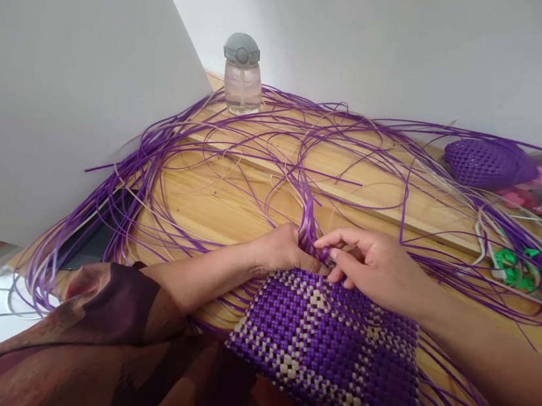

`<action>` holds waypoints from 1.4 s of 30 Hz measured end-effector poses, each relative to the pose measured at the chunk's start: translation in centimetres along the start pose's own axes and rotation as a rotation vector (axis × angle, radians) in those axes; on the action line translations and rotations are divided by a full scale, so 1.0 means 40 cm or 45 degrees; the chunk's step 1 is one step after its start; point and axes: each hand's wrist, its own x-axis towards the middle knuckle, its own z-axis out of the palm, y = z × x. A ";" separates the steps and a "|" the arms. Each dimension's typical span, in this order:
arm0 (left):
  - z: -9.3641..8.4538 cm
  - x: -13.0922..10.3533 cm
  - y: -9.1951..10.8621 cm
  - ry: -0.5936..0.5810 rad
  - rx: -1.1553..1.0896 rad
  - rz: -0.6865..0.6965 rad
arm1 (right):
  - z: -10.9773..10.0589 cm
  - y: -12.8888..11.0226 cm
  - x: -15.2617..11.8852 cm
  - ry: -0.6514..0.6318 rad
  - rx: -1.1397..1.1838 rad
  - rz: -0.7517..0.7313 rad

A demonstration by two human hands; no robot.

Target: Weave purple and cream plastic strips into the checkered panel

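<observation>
Shirt [156, 373] by edge of woven piece [323, 341]; L hand [282, 252] closed w/ strands [307, 215], R hand [374, 265] nearly shut, pinching purple strip [325, 253].

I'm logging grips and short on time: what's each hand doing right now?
Left hand: closed on purple strands at the edge of the woven piece.
Right hand: thumb and fingers pinching a purple strand end.

Glossy plastic strands [406, 210] — purple, smooth wood table [203, 194]
</observation>
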 end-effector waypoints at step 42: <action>0.006 0.000 -0.002 0.043 -0.095 -0.005 | -0.048 0.023 -0.038 -0.145 -0.927 -0.457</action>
